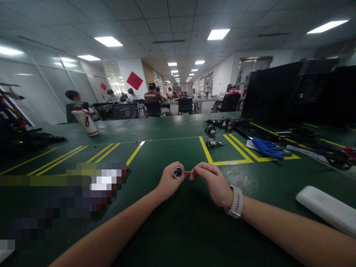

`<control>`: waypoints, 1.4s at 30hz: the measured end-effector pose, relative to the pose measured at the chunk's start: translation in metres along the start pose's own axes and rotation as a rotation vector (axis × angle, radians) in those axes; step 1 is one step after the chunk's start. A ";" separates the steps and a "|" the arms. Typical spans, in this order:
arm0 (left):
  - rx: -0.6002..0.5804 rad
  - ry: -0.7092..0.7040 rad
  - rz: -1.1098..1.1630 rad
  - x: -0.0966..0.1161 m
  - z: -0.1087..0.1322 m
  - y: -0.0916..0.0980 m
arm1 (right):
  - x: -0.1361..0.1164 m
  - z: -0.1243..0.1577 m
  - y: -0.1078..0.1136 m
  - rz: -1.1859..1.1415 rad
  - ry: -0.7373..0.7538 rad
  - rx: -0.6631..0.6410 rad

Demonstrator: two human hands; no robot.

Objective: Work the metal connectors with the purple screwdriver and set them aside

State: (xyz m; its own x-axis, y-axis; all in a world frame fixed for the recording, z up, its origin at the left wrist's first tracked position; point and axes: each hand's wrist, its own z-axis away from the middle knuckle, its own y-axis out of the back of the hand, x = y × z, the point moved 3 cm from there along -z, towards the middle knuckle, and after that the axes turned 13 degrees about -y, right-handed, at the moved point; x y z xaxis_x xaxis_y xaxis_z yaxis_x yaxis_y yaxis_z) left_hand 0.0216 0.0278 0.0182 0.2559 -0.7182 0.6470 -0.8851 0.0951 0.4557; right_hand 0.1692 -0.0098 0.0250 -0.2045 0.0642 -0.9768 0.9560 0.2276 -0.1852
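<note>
Metal-rimmed cylindrical housing: held above the green tabletop, near the middle of the view, open end toward the camera. Left hand is clamped on it, fingers wrapped around the wall; only the rim and a dark interior show. Contents of the bore: too small to identify.

Right hand, pale watch on its wrist, has thumb and fingers drawn together on the outer end of a thin metal rod. The rod's other end reaches the mouth of the housing; whether it is a separate tool or attached inside, cannot tell.

Handling estimate: housing probably rigid and light enough for one hand; bare metal looks smooth, so likely to turn in a loose grip. Best hold is around the outer wall, behind the rim, leaving the mouth uncovered. Rod appears stiff but slender; may bend under side load. Best pinched near its outer end, kept in line with the bore. Dark inner parts are possibly the delicate portion; avoid levering against them.

Nearby: a silver cylindrical part with a thin projecting tip lies inside the yellow tape outline, well apart from both hands.
</note>
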 end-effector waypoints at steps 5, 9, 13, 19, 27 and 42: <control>-0.002 0.004 -0.006 0.002 0.000 0.000 | 0.001 0.000 0.000 0.015 0.002 0.004; 0.002 0.009 -0.026 0.001 0.000 0.000 | 0.000 0.000 -0.001 0.036 0.001 0.003; 0.016 0.008 -0.047 -0.002 0.000 0.000 | -0.002 0.000 0.001 0.066 0.028 0.019; 0.042 0.003 -0.078 -0.002 0.001 0.001 | -0.007 0.003 0.002 0.176 0.060 0.018; 0.066 -0.001 -0.100 0.000 0.001 0.002 | -0.013 0.007 -0.002 0.285 0.076 0.021; 0.067 -0.025 -0.175 -0.002 0.002 0.001 | -0.015 0.013 -0.007 0.525 0.219 0.081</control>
State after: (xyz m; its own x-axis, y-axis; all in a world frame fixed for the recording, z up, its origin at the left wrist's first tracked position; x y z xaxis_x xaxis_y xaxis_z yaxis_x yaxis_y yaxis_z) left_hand 0.0191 0.0279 0.0160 0.3990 -0.7370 0.5456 -0.8520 -0.0780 0.5178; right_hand 0.1684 -0.0251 0.0391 0.2710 0.3501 -0.8967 0.9526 0.0366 0.3021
